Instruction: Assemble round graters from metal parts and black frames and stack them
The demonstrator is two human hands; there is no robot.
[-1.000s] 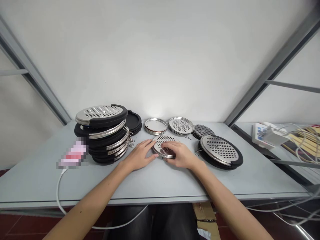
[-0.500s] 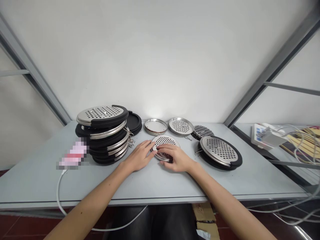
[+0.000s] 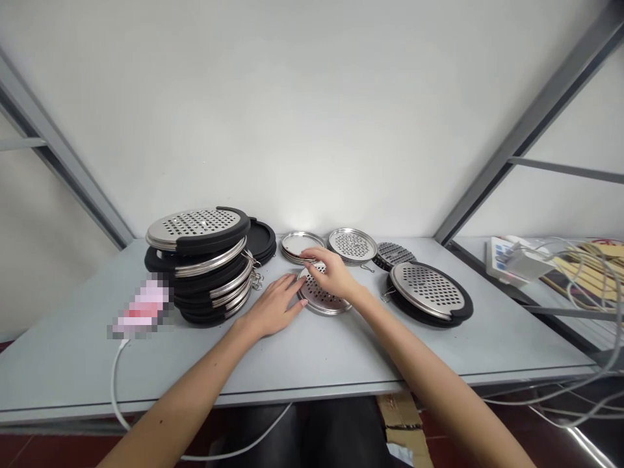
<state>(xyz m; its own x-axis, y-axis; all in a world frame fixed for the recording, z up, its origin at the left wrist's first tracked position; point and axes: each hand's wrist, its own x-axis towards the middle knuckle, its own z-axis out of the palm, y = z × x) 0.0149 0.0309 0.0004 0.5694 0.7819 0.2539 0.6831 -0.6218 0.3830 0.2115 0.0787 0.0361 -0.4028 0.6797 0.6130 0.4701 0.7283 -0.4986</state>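
Observation:
A round metal grater disc (image 3: pixel 325 304) with rows of holes lies on the table in front of me. My left hand (image 3: pixel 275 305) rests at its left side, fingers spread, with the fingertips at the rim. Above the disc, my right hand (image 3: pixel 334 273) reaches over and covers part of it. Its thumb and fingers are apart at the front edge of a stack of shallow metal plates (image 3: pixel 298 242), and nothing shows between them. Whether the fingertips touch that stack, I cannot tell.
Left stands a tall pile of black-rimmed graters (image 3: pixel 199 231), with black round trays (image 3: pixel 262 239) behind. Stacked grater discs (image 3: pixel 353 246), a darker grater stack (image 3: pixel 394 253) and a black-rimmed grater (image 3: pixel 429 291) sit to the right. A white cable (image 3: pixel 116 374) crosses the front edge.
My right hand has moved from the disc's near right side forward over it to the plate stack. My left hand stays at the disc's left rim.

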